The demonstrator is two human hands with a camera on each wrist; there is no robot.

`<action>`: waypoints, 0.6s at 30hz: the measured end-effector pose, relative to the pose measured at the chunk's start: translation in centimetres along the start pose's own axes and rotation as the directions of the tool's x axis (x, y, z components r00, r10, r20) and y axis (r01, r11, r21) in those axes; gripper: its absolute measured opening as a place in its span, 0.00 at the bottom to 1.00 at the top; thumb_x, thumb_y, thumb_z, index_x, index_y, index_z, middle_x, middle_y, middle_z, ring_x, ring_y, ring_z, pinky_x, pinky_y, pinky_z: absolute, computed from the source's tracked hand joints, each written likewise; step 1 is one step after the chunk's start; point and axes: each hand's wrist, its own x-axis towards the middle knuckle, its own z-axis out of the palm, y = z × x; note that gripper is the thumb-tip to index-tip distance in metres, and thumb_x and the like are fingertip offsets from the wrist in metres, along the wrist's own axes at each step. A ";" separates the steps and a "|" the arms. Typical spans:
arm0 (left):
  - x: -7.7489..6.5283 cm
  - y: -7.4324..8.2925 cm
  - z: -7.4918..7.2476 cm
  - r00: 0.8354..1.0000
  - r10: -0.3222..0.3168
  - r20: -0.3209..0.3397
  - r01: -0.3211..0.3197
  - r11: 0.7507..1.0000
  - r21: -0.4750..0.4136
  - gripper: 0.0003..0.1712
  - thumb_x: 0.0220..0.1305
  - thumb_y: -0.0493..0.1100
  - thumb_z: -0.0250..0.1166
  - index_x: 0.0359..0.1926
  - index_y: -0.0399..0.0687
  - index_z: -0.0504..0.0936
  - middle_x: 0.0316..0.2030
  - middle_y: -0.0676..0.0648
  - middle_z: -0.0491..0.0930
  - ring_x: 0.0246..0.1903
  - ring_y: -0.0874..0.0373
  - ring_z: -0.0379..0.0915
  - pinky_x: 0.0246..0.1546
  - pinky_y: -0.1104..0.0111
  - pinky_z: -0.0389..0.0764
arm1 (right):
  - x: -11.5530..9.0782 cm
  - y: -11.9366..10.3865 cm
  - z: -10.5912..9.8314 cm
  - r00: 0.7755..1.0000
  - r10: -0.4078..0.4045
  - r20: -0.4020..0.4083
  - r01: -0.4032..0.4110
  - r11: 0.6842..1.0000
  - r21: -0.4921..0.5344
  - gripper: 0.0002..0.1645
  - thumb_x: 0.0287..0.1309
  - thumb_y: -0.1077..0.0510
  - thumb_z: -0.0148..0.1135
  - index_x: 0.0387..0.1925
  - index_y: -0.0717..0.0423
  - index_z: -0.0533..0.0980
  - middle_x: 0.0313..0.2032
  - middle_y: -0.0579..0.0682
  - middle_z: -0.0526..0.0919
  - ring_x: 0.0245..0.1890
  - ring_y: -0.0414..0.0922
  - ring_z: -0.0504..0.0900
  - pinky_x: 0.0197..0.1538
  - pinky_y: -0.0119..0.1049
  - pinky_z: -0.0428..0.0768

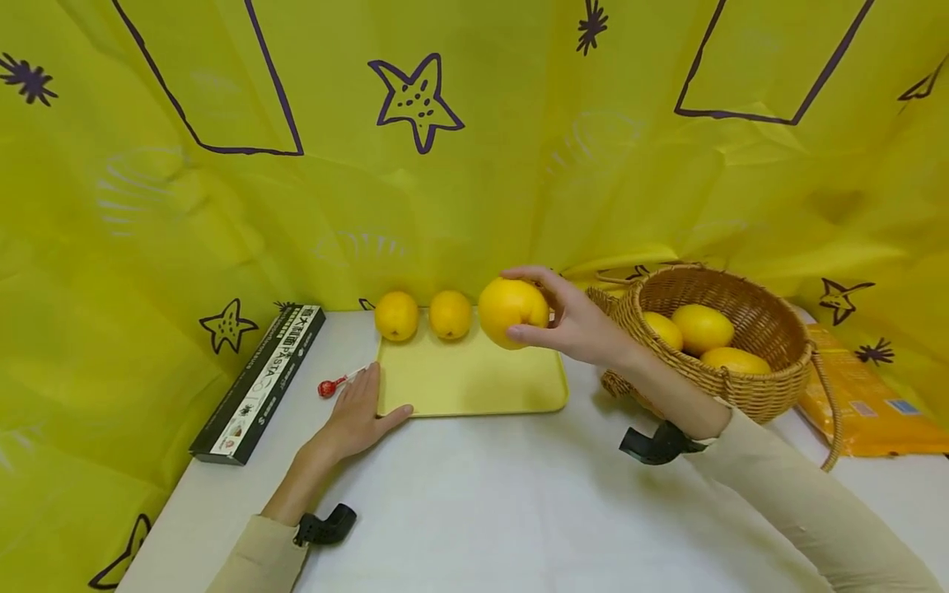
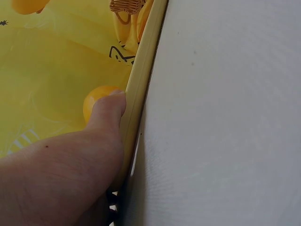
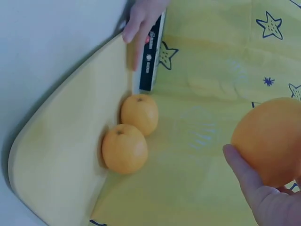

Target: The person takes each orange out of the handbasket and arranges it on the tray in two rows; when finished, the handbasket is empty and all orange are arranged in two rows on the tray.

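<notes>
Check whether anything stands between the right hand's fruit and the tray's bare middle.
Nothing visible does: the right hand holds the fruit aloft; two other fruits sit left, at the far edge of the tray.

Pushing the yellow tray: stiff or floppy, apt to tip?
The tray likely moves stiffly: its edges look straight. Tipping seems unlikely, since it lies low and flat on the white tabletop. The round fruits at its far edge could roll.
</notes>
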 end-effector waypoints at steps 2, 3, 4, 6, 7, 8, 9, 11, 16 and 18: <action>0.0 -0.1 0.0 1.000 -0.003 -0.002 0.003 1.000 -0.002 0.58 0.66 0.64 0.55 0.74 0.28 0.35 0.75 0.30 0.37 0.75 0.35 0.34 0.75 0.43 0.38 | 0.1 -0.1 0.4 1.000 0.003 0.001 -0.003 1.000 0.012 0.40 0.57 0.63 0.67 0.69 0.54 0.61 0.65 0.56 0.65 0.51 0.53 0.75 0.44 0.37 0.85; -0.1 -0.1 -0.1 1.000 -0.002 -0.002 0.002 1.000 -0.002 0.59 0.66 0.64 0.55 0.74 0.28 0.35 0.75 0.30 0.37 0.75 0.35 0.34 0.75 0.43 0.38 | 0.2 -0.1 0.6 1.000 0.009 -0.001 -0.009 1.000 0.024 0.40 0.57 0.64 0.67 0.69 0.54 0.61 0.65 0.56 0.65 0.51 0.54 0.74 0.44 0.37 0.85; -0.1 -0.2 0.0 1.000 -0.001 0.001 0.001 1.000 -0.003 0.59 0.66 0.64 0.55 0.74 0.28 0.35 0.75 0.30 0.37 0.75 0.35 0.34 0.75 0.43 0.38 | 0.2 0.0 0.8 1.000 0.018 -0.006 -0.018 0.999 0.041 0.41 0.56 0.65 0.67 0.69 0.54 0.61 0.65 0.56 0.64 0.52 0.54 0.74 0.45 0.37 0.85; -0.1 -0.2 0.1 1.000 0.000 0.007 0.000 1.000 -0.001 0.59 0.66 0.65 0.55 0.74 0.28 0.35 0.75 0.30 0.37 0.76 0.35 0.34 0.75 0.43 0.38 | 0.2 0.3 1.3 0.999 0.038 -0.023 -0.036 0.997 0.066 0.42 0.55 0.66 0.67 0.69 0.51 0.60 0.66 0.55 0.63 0.52 0.54 0.74 0.45 0.37 0.85; -0.1 -0.2 0.1 1.000 -0.002 0.010 0.002 1.000 -0.003 0.59 0.66 0.65 0.55 0.74 0.28 0.35 0.75 0.30 0.37 0.76 0.35 0.33 0.75 0.43 0.38 | 0.3 0.4 1.5 0.998 0.047 -0.033 -0.044 0.996 0.079 0.42 0.55 0.65 0.67 0.69 0.50 0.60 0.66 0.55 0.62 0.52 0.55 0.74 0.45 0.37 0.85; -0.1 -0.2 0.1 1.000 -0.004 0.010 0.004 1.000 -0.004 0.59 0.66 0.65 0.55 0.74 0.28 0.35 0.75 0.30 0.37 0.76 0.35 0.33 0.75 0.43 0.38 | 0.3 0.5 1.7 0.998 0.055 -0.040 -0.051 0.995 0.090 0.42 0.55 0.65 0.68 0.68 0.49 0.60 0.66 0.54 0.62 0.53 0.55 0.74 0.46 0.37 0.85; -0.1 -0.2 0.1 1.000 -0.006 0.011 0.006 1.000 -0.003 0.59 0.66 0.65 0.55 0.74 0.28 0.35 0.75 0.30 0.36 0.76 0.35 0.33 0.75 0.43 0.38 | 0.4 0.7 1.9 0.997 0.061 -0.050 -0.056 0.994 0.096 0.43 0.54 0.65 0.68 0.68 0.49 0.59 0.67 0.54 0.61 0.53 0.54 0.74 0.46 0.37 0.85; -0.1 -0.2 0.0 1.000 -0.006 0.005 0.006 1.000 -0.004 0.59 0.66 0.65 0.55 0.74 0.28 0.35 0.75 0.30 0.37 0.76 0.35 0.34 0.75 0.43 0.38 | 0.5 0.9 2.3 0.996 0.060 -0.064 -0.053 0.993 0.108 0.44 0.53 0.65 0.69 0.68 0.48 0.59 0.66 0.54 0.62 0.53 0.55 0.74 0.46 0.37 0.84; 0.0 -0.2 -0.1 1.000 -0.003 0.000 0.003 1.000 -0.009 0.59 0.66 0.65 0.55 0.74 0.28 0.35 0.76 0.31 0.37 0.76 0.35 0.33 0.75 0.43 0.38 | 1.0 1.4 2.9 0.994 0.073 -0.077 -0.064 0.992 0.110 0.48 0.52 0.63 0.70 0.70 0.45 0.56 0.67 0.53 0.62 0.55 0.55 0.73 0.49 0.39 0.84; 0.1 -0.2 -0.1 1.000 -0.003 0.008 0.003 1.000 -0.014 0.59 0.66 0.65 0.55 0.74 0.28 0.35 0.76 0.31 0.36 0.76 0.35 0.33 0.75 0.43 0.38 | 1.1 1.5 3.0 0.993 0.092 -0.078 -0.084 0.992 0.095 0.50 0.51 0.62 0.71 0.71 0.43 0.55 0.68 0.51 0.61 0.57 0.54 0.73 0.51 0.40 0.83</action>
